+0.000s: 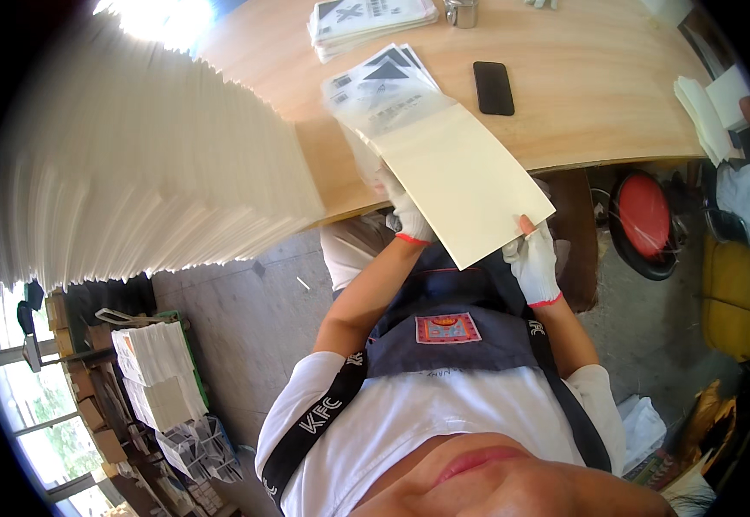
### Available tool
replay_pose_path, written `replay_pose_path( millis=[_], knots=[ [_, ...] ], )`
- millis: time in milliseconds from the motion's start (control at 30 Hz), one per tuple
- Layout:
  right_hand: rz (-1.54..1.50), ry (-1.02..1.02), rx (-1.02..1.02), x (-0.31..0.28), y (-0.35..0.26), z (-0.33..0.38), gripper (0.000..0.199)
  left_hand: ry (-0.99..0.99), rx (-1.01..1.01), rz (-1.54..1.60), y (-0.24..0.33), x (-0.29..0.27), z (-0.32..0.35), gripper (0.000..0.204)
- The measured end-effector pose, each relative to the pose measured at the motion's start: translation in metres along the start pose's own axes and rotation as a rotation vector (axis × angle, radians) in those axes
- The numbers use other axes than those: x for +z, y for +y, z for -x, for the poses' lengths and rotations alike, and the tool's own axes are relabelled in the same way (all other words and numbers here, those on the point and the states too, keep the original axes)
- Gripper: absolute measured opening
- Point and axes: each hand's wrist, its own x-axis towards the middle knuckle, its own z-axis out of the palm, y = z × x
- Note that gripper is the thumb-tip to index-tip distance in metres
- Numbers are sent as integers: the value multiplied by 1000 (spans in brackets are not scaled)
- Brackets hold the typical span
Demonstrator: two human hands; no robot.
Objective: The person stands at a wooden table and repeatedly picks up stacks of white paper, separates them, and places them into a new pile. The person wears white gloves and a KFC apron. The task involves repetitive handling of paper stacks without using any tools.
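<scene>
A cream paper block (469,181), a flat pad or booklet, slants over the near table edge in front of me. Its far end meets a translucent printed plastic sleeve (373,108); how far the paper sits inside is unclear. My right hand (536,261), in a white glove with a red cuff, grips the near right corner, its bare thumb tip on top. On the left side, my gloved left hand (407,211) supports the paper and sleeve, its fingers partly hidden behind them. Printed sheets or sleeves with dark triangles (389,67) lie under the sleeve's far end.
A tall stack of cream paper (151,164) fills the table's left. Farther back are a pile of printed sleeves (366,24) and a metal cup (461,12). A black phone (494,88) lies right of the sleeve. A red round stool (642,220) stands beyond the table edge.
</scene>
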Motion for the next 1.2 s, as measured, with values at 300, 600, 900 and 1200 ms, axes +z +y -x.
replay_pose_path(
  millis=[300, 600, 900, 1200],
  knots=[
    [81, -73, 61, -1, -9, 9, 27, -59, -249, -85, -6, -37, -7, 56],
    [38, -17, 97, -5, 5, 4, 26, 303, 336, -890, 40, -45, 17, 35],
    [3, -40, 131, 2, 9, 13, 26, 225, 681, -938, 16, -47, 17, 28],
    [130, -165, 129, -14, 14, 21, 31, 102, 97, -325, -16, -83, 24, 26]
  ],
)
